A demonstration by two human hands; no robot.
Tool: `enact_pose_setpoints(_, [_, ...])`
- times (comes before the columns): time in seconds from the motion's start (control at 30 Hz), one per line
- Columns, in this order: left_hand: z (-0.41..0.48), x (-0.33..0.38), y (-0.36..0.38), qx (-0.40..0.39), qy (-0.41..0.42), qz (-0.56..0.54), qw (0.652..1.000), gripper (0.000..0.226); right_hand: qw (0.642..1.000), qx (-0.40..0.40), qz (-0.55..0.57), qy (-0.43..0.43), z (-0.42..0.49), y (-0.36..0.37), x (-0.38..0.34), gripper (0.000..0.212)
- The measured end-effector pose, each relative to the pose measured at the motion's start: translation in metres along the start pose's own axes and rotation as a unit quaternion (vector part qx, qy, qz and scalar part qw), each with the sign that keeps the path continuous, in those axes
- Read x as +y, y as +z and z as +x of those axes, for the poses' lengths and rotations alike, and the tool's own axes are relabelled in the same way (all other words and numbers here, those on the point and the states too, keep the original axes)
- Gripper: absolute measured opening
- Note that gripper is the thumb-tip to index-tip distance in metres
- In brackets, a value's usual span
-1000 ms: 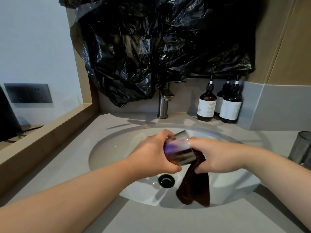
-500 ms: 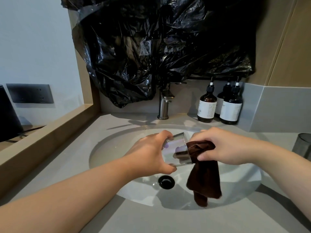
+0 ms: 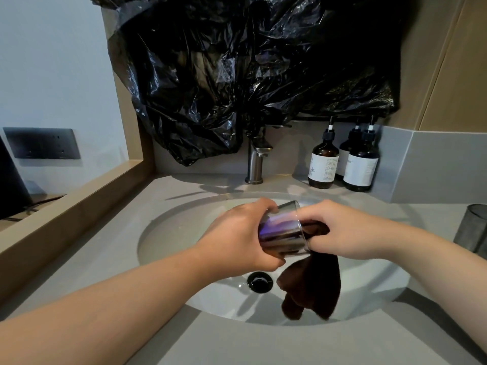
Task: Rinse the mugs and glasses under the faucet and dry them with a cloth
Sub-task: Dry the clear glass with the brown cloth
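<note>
Tinted glass (image 3: 280, 233) sideways in left hand (image 3: 237, 238), mouth rightward against brown cloth (image 3: 313, 285)

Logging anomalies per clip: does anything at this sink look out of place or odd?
Yes: a crumpled black plastic bag covers the wall above the brushed-metal faucet, drooping onto its top. Otherwise ordinary: the left hand holds a tinted glass tumbler, the right hand holds a dark brown cloth at its mouth.
</note>
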State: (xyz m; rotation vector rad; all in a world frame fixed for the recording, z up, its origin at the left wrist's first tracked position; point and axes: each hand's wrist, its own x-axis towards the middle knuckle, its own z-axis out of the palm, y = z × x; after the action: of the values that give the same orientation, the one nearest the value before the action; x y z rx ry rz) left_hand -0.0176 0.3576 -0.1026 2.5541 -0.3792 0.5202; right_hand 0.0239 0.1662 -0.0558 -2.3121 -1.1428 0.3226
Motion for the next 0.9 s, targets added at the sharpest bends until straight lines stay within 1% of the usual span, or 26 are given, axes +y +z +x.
enact_pose_setpoints(0.07, [-0.001,0.001,0.002,-0.013,0.015,0.019,1.0,0.079,0.991,-0.088,0.098,0.016,-0.002,0.0,0.0,0.066])
enact_pose_setpoints(0.1, [-0.002,0.001,0.002,-0.019,0.018,0.027,0.999,0.08,0.98,-0.122,0.155,0.009,-0.002,0.001,0.001,0.065])
enact_pose_setpoints(0.13, [-0.001,0.0,0.003,-0.022,0.02,0.034,0.999,0.08,0.969,-0.14,0.202,0.001,-0.002,0.002,0.003,0.06])
enact_pose_setpoints(0.2, [-0.001,-0.001,0.002,-0.021,0.025,0.04,0.999,0.078,0.961,-0.137,0.24,-0.011,-0.001,0.005,0.005,0.05])
enact_pose_setpoints(0.27, [-0.001,-0.001,0.002,-0.02,0.027,0.043,0.999,0.076,0.965,-0.114,0.238,-0.013,0.001,0.01,0.007,0.046])
enact_pose_setpoints(0.33, [-0.001,-0.001,0.003,-0.026,0.021,0.046,0.998,0.077,0.967,-0.085,0.238,0.005,0.003,0.014,0.009,0.043])
enact_pose_setpoints(0.43, [0.0,0.002,0.001,-0.037,0.006,0.056,0.998,0.08,0.966,-0.037,0.254,0.031,0.007,0.017,0.01,0.032])
enact_pose_setpoints(0.53, [0.001,0.003,0.0,-0.045,-0.012,0.06,0.997,0.082,0.964,0.013,0.261,0.046,0.009,0.013,0.011,0.032])
enact_pose_setpoints(0.6, [0.001,0.003,-0.001,-0.045,-0.019,0.055,0.997,0.083,0.956,0.033,0.287,0.049,0.009,0.01,0.012,0.031])
enact_pose_setpoints(0.67, [0.0,0.003,-0.001,-0.042,-0.023,0.05,0.998,0.084,0.947,0.031,0.317,0.049,0.009,0.007,0.015,0.029])
enact_pose_setpoints(0.73, [0.0,0.005,-0.001,-0.031,-0.018,0.044,0.998,0.082,0.947,-0.001,0.32,0.035,0.008,0.007,0.016,0.038])
enact_pose_setpoints(0.83, [-0.001,0.008,0.001,-0.011,0.013,0.054,0.998,0.076,0.957,-0.067,0.282,0.005,0.008,0.01,0.013,0.051])
enact_pose_setpoints(0.9, [-0.002,0.01,0.003,-0.013,0.026,0.06,0.998,0.073,0.964,-0.085,0.252,0.002,0.008,0.013,0.011,0.053])
